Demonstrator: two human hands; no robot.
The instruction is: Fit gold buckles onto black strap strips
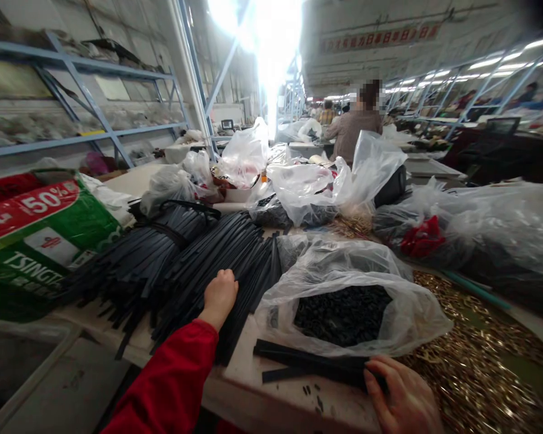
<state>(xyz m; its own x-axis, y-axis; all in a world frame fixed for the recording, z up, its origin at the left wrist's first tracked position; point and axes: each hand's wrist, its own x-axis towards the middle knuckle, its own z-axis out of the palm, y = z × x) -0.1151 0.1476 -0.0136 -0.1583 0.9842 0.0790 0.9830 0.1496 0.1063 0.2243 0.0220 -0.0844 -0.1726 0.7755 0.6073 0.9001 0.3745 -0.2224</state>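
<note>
My left hand (220, 295), in a red sleeve (172, 374), lies closed on a pile of long black strips (248, 250); its curled fingertips are hidden among them. At the table's front edge, my right hand (405, 395) grips the right end of a few shorter black strips (312, 361), thumb and fingers around them. Just behind these strips lies an open clear plastic bag (276, 307) of small black pieces (344, 313). To the left is another strip bundle (131, 253), tied with a dark band.
A green and red printed sack (36, 247) stands at the left. Many small gold-coloured metal pieces (475, 361) cover the right side. Clear plastic bags (308, 187) crowd the back of the table (239, 367). Blue shelving (72, 66) lines the left wall. A person (355, 132) is farther back.
</note>
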